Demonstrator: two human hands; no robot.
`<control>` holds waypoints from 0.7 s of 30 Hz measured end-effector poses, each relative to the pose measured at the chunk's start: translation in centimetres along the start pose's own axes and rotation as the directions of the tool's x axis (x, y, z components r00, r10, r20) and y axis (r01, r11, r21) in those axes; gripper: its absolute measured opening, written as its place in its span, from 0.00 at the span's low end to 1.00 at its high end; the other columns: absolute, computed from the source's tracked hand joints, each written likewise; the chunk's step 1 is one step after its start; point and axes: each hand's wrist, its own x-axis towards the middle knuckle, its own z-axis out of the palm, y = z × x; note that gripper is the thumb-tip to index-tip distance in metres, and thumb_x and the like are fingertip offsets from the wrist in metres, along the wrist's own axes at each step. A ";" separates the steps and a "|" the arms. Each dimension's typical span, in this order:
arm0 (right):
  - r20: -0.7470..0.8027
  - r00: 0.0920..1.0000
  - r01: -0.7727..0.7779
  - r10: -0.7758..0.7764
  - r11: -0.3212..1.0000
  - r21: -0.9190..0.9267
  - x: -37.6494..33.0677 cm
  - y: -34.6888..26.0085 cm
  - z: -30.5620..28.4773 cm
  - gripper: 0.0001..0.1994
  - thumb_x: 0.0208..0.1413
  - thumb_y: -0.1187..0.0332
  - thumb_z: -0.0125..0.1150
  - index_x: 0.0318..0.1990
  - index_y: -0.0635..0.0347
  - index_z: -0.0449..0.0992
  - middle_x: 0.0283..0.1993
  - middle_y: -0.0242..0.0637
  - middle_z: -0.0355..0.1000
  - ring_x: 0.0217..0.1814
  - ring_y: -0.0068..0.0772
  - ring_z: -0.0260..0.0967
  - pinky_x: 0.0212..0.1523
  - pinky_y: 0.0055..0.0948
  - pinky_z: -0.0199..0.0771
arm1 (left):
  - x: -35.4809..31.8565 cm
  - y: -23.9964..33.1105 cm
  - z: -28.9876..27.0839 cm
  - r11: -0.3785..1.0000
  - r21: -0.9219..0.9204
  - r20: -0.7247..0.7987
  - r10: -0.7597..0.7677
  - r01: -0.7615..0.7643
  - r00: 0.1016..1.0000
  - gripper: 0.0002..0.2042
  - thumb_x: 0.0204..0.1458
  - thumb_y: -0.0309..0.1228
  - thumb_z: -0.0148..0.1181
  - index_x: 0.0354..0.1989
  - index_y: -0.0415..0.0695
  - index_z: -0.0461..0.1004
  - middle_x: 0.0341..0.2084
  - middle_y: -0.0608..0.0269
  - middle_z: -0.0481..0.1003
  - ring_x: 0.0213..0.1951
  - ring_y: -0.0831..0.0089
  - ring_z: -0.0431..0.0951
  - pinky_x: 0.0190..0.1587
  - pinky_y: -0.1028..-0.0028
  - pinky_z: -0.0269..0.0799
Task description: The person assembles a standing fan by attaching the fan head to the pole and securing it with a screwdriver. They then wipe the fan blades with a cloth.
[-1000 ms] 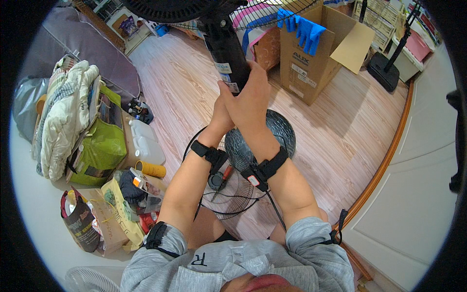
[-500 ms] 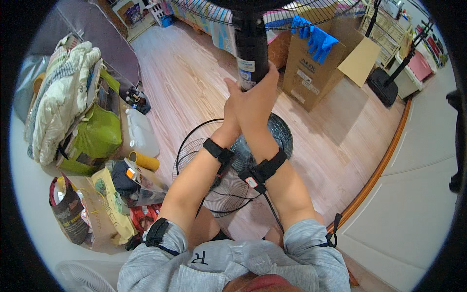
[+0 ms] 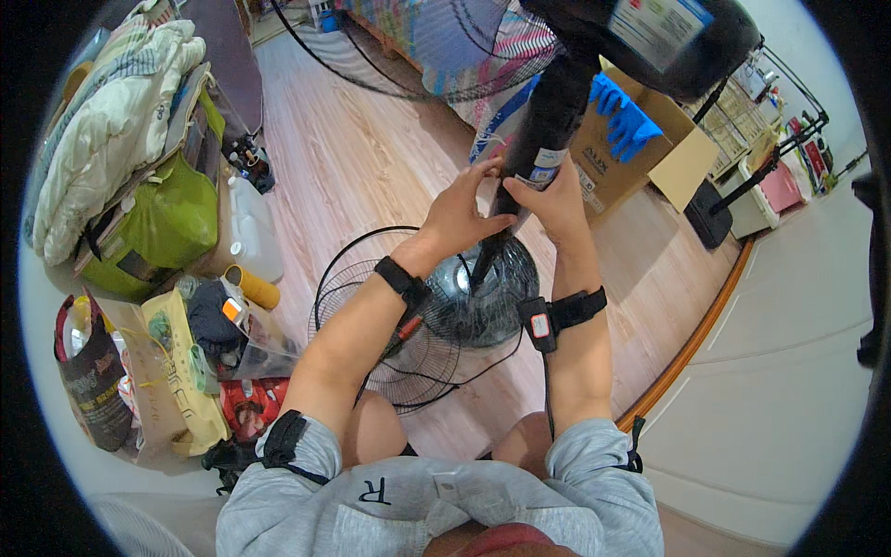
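A black stand fan rises in front of me, its column [image 3: 548, 121] leaning to the upper right. At the top is the dark motor housing [image 3: 687, 37] with a label, and a wire guard [image 3: 408, 56] shows to its left. My left hand [image 3: 462, 212] grips the lower column from the left, thumb across the front. Wrapped round the right side just above is my right hand [image 3: 560, 202], its thumb beside the stickers and its other fingers mostly hidden. Below, the thin pole meets a round black base [image 3: 497, 297] with a shiny, wrinkled surface.
Another wire fan guard [image 3: 390, 343] lies on the floor left of the base. Bags [image 3: 176, 371], a white jug [image 3: 252, 227] and a green bag [image 3: 167, 227] crowd the left. Blue gloves [image 3: 624, 121] hang over a cardboard box [image 3: 603, 167] at right; a white door [image 3: 761, 390] is nearer.
The column has gone from nearly upright to leaning right, and its head has swung right, showing the motor housing. My hands, crossed together before, are now apart on opposite sides of the column.
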 end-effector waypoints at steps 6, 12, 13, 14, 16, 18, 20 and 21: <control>-0.277 0.961 -0.053 -0.026 0.960 -0.275 0.0 0.3 2.4 0.44 0.40 0.66 0.79 0.64 0.67 0.59 0.51 0.46 0.73 0.51 0.41 0.74 0.53 0.37 0.74 | 1.4 -0.7 -0.9 0.947 -0.173 0.315 -0.206 0.269 0.927 0.35 0.48 0.37 0.73 0.64 0.43 0.66 0.45 0.45 0.78 0.48 0.57 0.78 0.52 0.65 0.72; -0.508 0.829 -0.051 -0.236 0.871 -0.488 -0.8 -0.6 6.1 0.42 0.42 0.64 0.80 0.61 0.69 0.60 0.48 0.47 0.73 0.49 0.41 0.73 0.54 0.37 0.73 | 1.2 -1.0 -0.4 0.994 -0.090 0.107 -0.059 0.068 0.993 0.31 0.44 0.38 0.74 0.59 0.45 0.71 0.40 0.46 0.79 0.42 0.46 0.79 0.44 0.60 0.75; -0.488 0.834 -0.006 -0.255 0.882 -0.471 -0.7 -0.9 6.0 0.40 0.43 0.65 0.80 0.60 0.69 0.61 0.47 0.46 0.73 0.48 0.39 0.74 0.52 0.36 0.74 | 1.1 -0.9 -0.2 0.995 -0.092 0.063 -0.018 0.024 0.998 0.31 0.44 0.38 0.75 0.58 0.45 0.72 0.39 0.47 0.79 0.42 0.45 0.78 0.44 0.60 0.75; -0.455 0.869 -0.018 -0.195 0.907 -0.421 -0.5 -1.1 5.8 0.38 0.44 0.66 0.79 0.59 0.68 0.61 0.47 0.45 0.73 0.47 0.38 0.74 0.50 0.35 0.74 | 0.9 -0.9 -0.3 0.996 -0.088 0.004 0.007 -0.007 1.000 0.30 0.43 0.38 0.75 0.57 0.45 0.73 0.40 0.47 0.79 0.43 0.45 0.78 0.44 0.59 0.75; -0.378 0.920 -0.028 -0.104 0.944 -0.327 -0.2 -1.6 5.3 0.34 0.46 0.68 0.78 0.58 0.66 0.63 0.45 0.42 0.74 0.44 0.34 0.75 0.47 0.32 0.76 | 0.4 -0.5 -0.3 0.997 -0.046 -0.014 -0.055 0.054 0.998 0.29 0.43 0.39 0.75 0.54 0.45 0.74 0.40 0.48 0.79 0.44 0.46 0.78 0.45 0.57 0.75; -0.254 0.964 0.011 -0.083 0.962 -0.274 0.2 -1.6 4.7 0.35 0.45 0.69 0.78 0.58 0.65 0.63 0.45 0.40 0.74 0.41 0.32 0.75 0.45 0.30 0.77 | -0.2 0.1 -0.4 0.999 -0.002 -0.095 -0.053 0.053 0.994 0.30 0.42 0.39 0.76 0.55 0.45 0.74 0.43 0.49 0.78 0.46 0.48 0.78 0.45 0.57 0.75; -0.146 0.989 0.000 -0.031 0.978 -0.207 0.6 -1.3 4.1 0.35 0.45 0.70 0.78 0.58 0.64 0.63 0.46 0.39 0.74 0.42 0.31 0.75 0.46 0.29 0.77 | -0.7 0.6 -0.6 0.996 0.033 -0.162 -0.080 0.086 0.984 0.31 0.42 0.39 0.76 0.56 0.45 0.73 0.47 0.50 0.77 0.47 0.49 0.78 0.46 0.58 0.75; -0.096 0.995 -0.017 0.001 0.985 -0.169 0.9 -1.0 3.7 0.34 0.45 0.71 0.78 0.59 0.64 0.63 0.46 0.38 0.74 0.44 0.32 0.75 0.48 0.30 0.76 | -0.9 0.7 -0.7 0.992 0.041 -0.182 -0.111 0.121 0.977 0.31 0.43 0.40 0.75 0.57 0.44 0.72 0.49 0.49 0.77 0.47 0.49 0.78 0.47 0.60 0.75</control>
